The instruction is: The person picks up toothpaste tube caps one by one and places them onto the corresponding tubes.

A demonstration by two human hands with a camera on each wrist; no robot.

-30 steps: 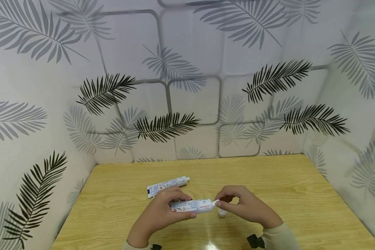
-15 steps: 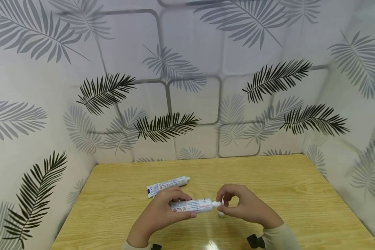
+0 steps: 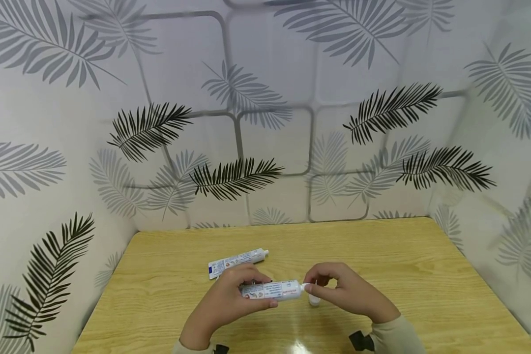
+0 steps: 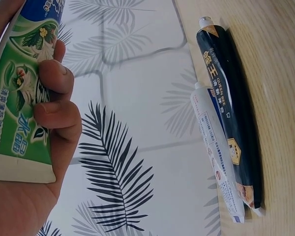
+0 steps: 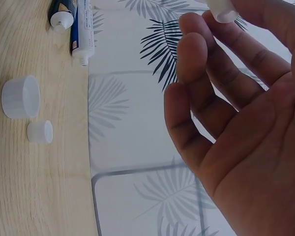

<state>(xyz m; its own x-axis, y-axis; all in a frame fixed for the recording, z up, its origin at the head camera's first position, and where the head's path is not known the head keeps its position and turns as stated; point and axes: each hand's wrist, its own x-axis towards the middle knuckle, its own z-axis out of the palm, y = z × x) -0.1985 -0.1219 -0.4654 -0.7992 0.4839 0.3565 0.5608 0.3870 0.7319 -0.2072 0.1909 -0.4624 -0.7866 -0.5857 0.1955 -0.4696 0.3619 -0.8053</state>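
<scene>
My left hand (image 3: 230, 300) grips a toothpaste tube (image 3: 280, 290) around its body, holding it level above the table. In the left wrist view that tube's (image 4: 19, 98) green and blue printed side faces the camera. At its right end, my right hand (image 3: 347, 292) pinches a small white cap (image 5: 222, 11) between thumb and index finger. The fingers hide how the cap meets the nozzle. The right hand's other fingers are bent loosely. A white toothpaste tube (image 4: 219, 152) and a black toothpaste tube (image 4: 231, 113) lie side by side on the table, beyond the left hand.
Two loose white caps, a large cap (image 5: 20, 97) and a small cap (image 5: 40, 132), stand on the wooden table (image 3: 380, 255). A leaf-patterned wall (image 3: 265, 147) encloses the table's back and sides.
My right fingers draw slightly apart from the tube's end at half a second ago, then close over its white tip again. The left hand and its tube stay nearly still.
</scene>
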